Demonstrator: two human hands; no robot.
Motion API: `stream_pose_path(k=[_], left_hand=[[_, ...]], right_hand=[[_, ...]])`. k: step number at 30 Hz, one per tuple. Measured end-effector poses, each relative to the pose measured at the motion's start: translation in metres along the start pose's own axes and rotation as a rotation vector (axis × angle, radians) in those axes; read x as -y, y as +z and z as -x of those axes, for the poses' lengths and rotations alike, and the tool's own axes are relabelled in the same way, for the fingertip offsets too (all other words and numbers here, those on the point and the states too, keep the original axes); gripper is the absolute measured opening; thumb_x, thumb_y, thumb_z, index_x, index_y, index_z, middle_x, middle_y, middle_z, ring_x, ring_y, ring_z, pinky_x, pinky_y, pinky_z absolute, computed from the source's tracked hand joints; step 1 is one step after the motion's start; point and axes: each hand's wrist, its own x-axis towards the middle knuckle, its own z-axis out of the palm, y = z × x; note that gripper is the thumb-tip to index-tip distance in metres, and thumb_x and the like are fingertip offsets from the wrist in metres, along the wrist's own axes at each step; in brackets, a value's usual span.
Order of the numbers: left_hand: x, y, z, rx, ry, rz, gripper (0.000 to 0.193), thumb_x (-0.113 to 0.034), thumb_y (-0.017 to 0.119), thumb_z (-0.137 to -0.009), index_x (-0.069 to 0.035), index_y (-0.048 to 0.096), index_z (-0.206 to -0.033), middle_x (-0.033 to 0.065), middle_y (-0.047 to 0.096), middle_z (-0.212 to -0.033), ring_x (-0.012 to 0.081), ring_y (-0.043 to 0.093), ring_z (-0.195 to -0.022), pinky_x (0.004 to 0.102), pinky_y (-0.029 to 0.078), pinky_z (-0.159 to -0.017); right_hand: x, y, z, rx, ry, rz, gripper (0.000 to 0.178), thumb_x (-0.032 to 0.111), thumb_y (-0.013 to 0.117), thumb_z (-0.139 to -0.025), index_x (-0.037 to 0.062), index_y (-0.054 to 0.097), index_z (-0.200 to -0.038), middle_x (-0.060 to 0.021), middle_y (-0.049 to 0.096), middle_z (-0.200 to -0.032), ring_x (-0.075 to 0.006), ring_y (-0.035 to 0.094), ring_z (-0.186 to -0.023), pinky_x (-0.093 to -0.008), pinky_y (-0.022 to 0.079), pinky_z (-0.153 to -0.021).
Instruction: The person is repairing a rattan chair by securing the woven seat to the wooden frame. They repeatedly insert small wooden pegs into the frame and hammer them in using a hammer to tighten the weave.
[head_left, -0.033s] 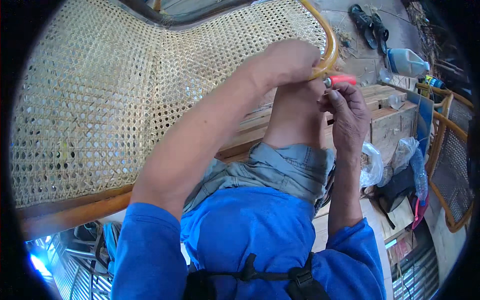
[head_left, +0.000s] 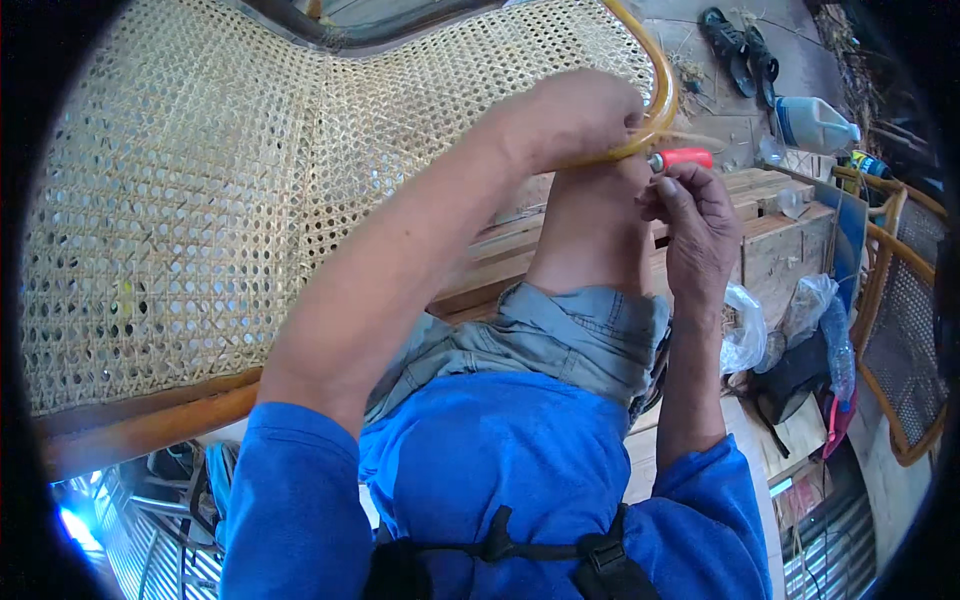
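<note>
Woven cane webbing point(head_left: 170, 230) spreads across the left and the top of the view, edged by a glossy bent rattan pole point(head_left: 664, 85). My left hand point(head_left: 585, 108) reaches over the webbing to the pole's curve. Its fingers are curled and mostly hidden, so what they grip does not show. A thin pale strand point(head_left: 695, 137), blurred, sticks out to the right past the pole. Just below it, my right hand point(head_left: 695, 215) is closed on a red-handled tool point(head_left: 686, 158) with a metal collar; its tip cannot be made out. My bare knee is beneath the pole.
At the right stand a wooden bench point(head_left: 785, 240), a white jug point(head_left: 812, 125) and a rattan frame with woven panels point(head_left: 905, 325). Clear plastic bags point(head_left: 742, 330) and a dark bag point(head_left: 795, 380) lie near my right forearm. Black sandals point(head_left: 740, 55) are on the floor beyond.
My left forearm and hand have shifted slightly up and left. The pale strand shows more plainly beyond the pole. My right hand and the red-handled tool have hardly moved.
</note>
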Motion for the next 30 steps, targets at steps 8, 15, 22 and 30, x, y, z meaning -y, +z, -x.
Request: stream_pose_path(k=[8, 15, 22, 30], left_hand=[[0.039, -0.008, -0.024, 0.041, 0.033, 0.303, 0.021, -0.019, 0.067, -0.075, -0.004, 0.066, -0.089, 0.0025, 0.062, -0.071, 0.0125, 0.055, -0.065, 0.0291, 0.046, -0.062], [0.054, -0.011, -0.04, 0.132, 0.042, 0.325, 0.025, -0.027, 0.068, -0.08, -0.005, 0.066, -0.091, -0.0009, 0.06, -0.07, 0.0088, 0.053, -0.064, 0.0262, 0.044, -0.058], [0.069, 0.0, -0.055, 0.125, 0.041, 0.322, 0.02, -0.028, 0.067, -0.075, -0.01, 0.07, -0.085, 0.0007, 0.062, -0.068, 0.0118, 0.052, -0.064, 0.0304, 0.043, -0.061], [0.059, -0.004, -0.049, 0.032, -0.082, 0.339, 0.025, -0.03, 0.063, -0.077, -0.007, 0.069, -0.085, 0.0022, 0.062, -0.07, 0.0131, 0.054, -0.064, 0.0306, 0.045, -0.062]], right_hand=[[0.007, 0.024, -0.036, 0.012, -0.153, 0.504, 0.016, 0.004, 0.062, -0.083, 0.004, 0.063, -0.098, -0.0029, 0.065, -0.084, -0.0086, 0.06, -0.076, -0.0236, 0.048, -0.066], [-0.006, 0.035, -0.061, 0.14, -0.377, 0.806, 0.014, 0.007, 0.058, -0.085, 0.0043, 0.064, -0.097, -0.0068, 0.065, -0.083, -0.0133, 0.062, -0.079, -0.0264, 0.048, -0.071], [0.0, 0.045, -0.061, 0.212, -0.352, 0.882, 0.015, 0.004, 0.058, -0.085, 0.0046, 0.064, -0.099, -0.0081, 0.066, -0.089, -0.0141, 0.063, -0.083, -0.0267, 0.048, -0.075], [-0.022, 0.038, -0.064, 0.197, -0.578, 0.881, 0.014, 0.003, 0.06, -0.083, 0.0009, 0.06, -0.096, -0.0116, 0.064, -0.087, -0.0195, 0.063, -0.082, -0.0294, 0.048, -0.074]])
